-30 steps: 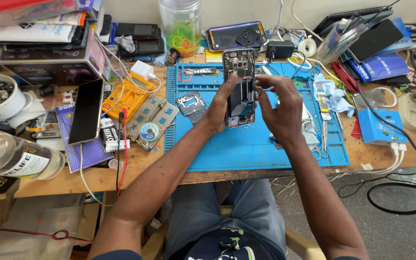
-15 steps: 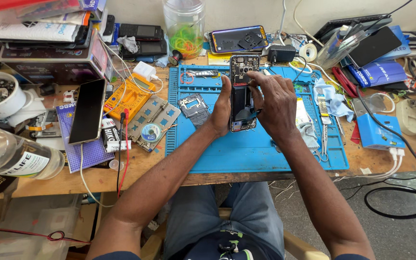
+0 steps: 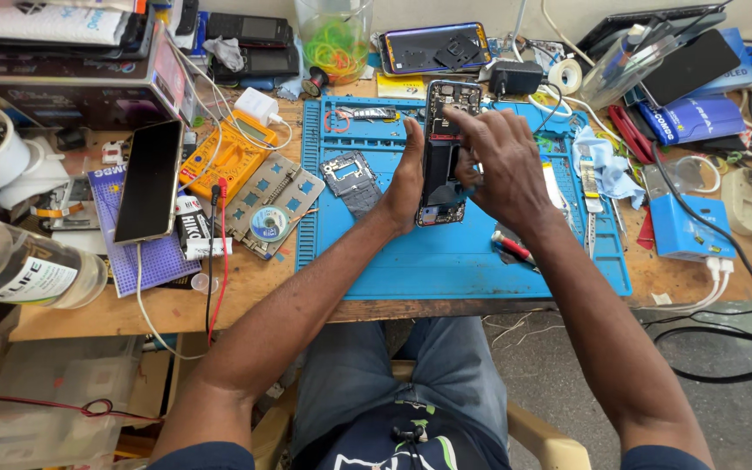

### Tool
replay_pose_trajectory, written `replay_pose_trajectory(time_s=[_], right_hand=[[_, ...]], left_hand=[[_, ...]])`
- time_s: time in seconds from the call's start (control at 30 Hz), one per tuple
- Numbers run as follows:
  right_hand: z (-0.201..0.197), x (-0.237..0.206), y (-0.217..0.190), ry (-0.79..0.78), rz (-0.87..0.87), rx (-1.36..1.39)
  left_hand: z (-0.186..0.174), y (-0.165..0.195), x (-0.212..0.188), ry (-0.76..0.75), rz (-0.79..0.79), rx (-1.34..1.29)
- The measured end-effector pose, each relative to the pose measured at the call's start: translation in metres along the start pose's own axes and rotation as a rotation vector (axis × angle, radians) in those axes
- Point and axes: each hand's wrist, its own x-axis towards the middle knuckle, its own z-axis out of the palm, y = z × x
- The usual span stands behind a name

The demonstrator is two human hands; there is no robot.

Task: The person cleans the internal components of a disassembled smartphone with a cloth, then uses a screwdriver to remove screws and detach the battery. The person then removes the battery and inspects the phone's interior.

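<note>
An opened smartphone with its back off and its insides showing lies lengthwise on the blue repair mat. My left hand grips its left edge with the thumb up along the side. My right hand covers its right side, with the forefinger pressed on the upper part of the board near the camera area. A small dark circuit part lies on the mat just left of my left hand. A red-handled tool lies under my right wrist.
A black phone rests on a purple pad at the left, beside an orange multimeter and a grey screw tray. A plastic bottle lies at the front left. Another phone, a clear jar, tweezers and cables crowd the back and right.
The phone has gone from held up off the mat to lying lower on it. My right forefinger has moved up onto its upper board.
</note>
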Motion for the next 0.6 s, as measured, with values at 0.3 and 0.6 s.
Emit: replay_pose_trajectory(time_s=[0.3, 0.6], right_hand=[[-0.003, -0.013, 0.005, 0.098, 0.009, 0.023], [-0.01, -0.034, -0.016, 0.071, -0.007, -0.067]], left_hand=[[0.005, 0.008, -0.002, 0.065, -0.058, 0.027], [-0.002, 0.019, 0.001, 0.069, 0.05, 0.023]])
